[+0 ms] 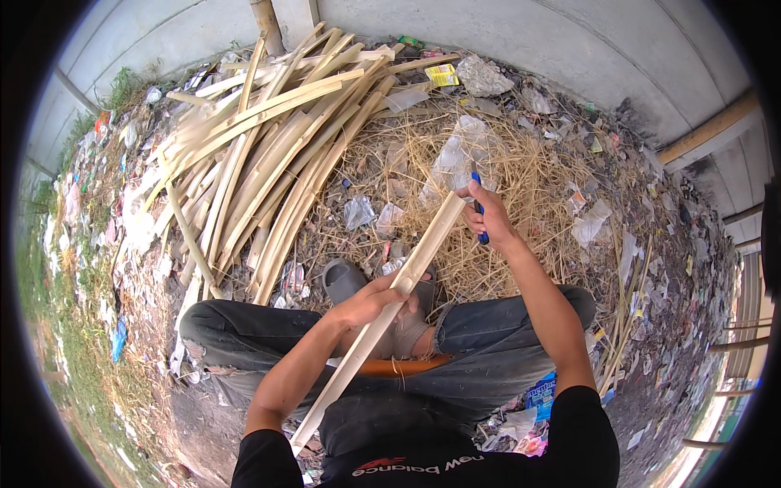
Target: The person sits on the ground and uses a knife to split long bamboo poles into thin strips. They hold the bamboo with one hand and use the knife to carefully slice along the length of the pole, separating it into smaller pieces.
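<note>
A long split bamboo strip [355, 359] slants across my lap, its hollow pale inner face turned up. My left hand [370, 302] is closed around its middle, above my legs. At the strip's far end, my right hand [493, 216] grips a slim blue-handled tool [477, 206], with thumb and fingertips close to the bamboo's tip. The tool's blade, if it has one, cannot be made out. Thin straw-coloured shavings [529, 195] cover the ground beyond my right hand.
A big heap of split bamboo strips [277, 154] lies at the far left. Grey concrete walls [553, 41] close off the back. Litter is strewn all around, with a pale rock [483, 76] near the wall. My sandalled feet [344, 281] are just beyond my left hand.
</note>
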### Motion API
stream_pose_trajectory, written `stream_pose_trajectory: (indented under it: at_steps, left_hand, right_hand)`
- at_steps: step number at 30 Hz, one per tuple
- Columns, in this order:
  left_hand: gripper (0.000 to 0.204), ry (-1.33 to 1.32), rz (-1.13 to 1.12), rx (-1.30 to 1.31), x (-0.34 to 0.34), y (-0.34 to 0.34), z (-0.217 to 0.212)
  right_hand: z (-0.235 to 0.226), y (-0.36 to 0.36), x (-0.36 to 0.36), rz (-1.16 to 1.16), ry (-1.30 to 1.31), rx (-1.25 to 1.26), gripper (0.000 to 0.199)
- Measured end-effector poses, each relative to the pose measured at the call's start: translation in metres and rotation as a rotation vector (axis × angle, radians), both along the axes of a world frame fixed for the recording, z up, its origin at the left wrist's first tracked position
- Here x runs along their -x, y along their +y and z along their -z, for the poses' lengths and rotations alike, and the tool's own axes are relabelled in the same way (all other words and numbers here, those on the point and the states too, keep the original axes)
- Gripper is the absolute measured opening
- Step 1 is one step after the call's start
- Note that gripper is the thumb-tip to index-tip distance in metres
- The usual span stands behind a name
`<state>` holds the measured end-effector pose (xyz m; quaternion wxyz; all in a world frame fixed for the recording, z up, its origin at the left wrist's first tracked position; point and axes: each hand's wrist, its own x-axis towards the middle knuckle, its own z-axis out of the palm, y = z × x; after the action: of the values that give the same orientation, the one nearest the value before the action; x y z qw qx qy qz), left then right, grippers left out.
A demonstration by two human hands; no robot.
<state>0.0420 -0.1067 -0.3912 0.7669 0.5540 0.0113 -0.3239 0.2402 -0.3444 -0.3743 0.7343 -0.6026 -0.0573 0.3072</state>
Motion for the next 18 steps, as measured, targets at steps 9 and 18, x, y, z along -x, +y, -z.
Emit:
stream_pose_trajectory:
  at_steps: [9, 18]
  left_hand:
    - [0.097, -1.418, -1.280, -0.661, 0.055, 0.068, -0.233]
    - [0.061, -1.349, -0.125, -0.292, 0.121, 0.096, -0.253]
  right_hand:
    - [-0.007, 0.013, 0.022, -0.015, -0.024, -0.003, 0.030]
    - [-0.012, 0.033, 0.022, -0.036, -0.035, 0.020, 0.037]
